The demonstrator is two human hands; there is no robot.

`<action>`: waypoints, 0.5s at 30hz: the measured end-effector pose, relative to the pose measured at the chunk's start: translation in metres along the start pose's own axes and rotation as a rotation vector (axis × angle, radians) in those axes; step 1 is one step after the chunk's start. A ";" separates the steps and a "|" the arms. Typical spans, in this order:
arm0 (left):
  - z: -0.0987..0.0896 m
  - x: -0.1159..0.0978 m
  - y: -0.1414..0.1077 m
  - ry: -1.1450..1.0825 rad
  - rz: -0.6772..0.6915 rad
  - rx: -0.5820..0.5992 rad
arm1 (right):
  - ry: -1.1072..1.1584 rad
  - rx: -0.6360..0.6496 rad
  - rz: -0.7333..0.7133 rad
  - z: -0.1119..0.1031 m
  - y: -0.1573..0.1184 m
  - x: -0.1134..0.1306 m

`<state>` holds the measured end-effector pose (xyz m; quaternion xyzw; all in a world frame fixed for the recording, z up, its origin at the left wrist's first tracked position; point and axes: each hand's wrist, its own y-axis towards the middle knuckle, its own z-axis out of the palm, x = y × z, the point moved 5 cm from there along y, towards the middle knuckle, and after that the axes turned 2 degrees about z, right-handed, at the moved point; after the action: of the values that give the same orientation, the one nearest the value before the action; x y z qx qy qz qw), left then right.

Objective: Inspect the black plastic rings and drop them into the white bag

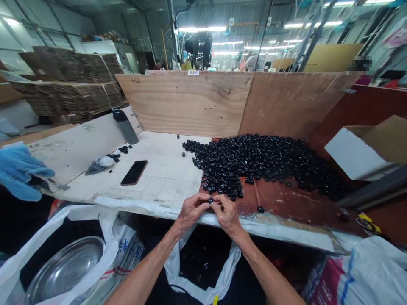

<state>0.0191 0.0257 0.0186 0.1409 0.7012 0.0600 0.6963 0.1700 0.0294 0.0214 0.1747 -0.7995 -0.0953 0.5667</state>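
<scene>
Between the fingertips of both hands is a small round black plastic part (210,200), held over the front edge of the bench. My left hand (191,209) pinches it from the left, and my right hand (226,212) grips it from the right. Just beyond the hands spreads a large heap of similar black parts (260,159). One loose black part (260,209) lies to the right of my right hand, near a thin reddish stick (257,192). Below the hands hangs an open white bag (219,281) with dark pieces inside.
A phone (134,173) and a grey bottle (126,127) are on the bench's left side. Wooden boards (187,101) wall the back. At right are a cardboard box (359,154) and yellow-handled scissors (369,223). A metal bowl (68,267) sits in a sack at lower left.
</scene>
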 end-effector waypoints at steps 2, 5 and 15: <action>0.001 -0.002 -0.009 0.090 0.052 0.029 | 0.041 0.026 0.089 0.003 -0.009 0.001; 0.000 -0.010 -0.030 0.226 0.122 0.115 | 0.085 0.078 0.282 0.007 -0.031 0.001; 0.002 -0.023 0.005 0.563 -0.050 0.053 | -0.646 -0.161 0.129 -0.051 -0.010 -0.017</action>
<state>0.0215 0.0241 0.0417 0.1195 0.8715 0.0616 0.4716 0.2247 0.0296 0.0204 0.0394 -0.9372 -0.1726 0.3007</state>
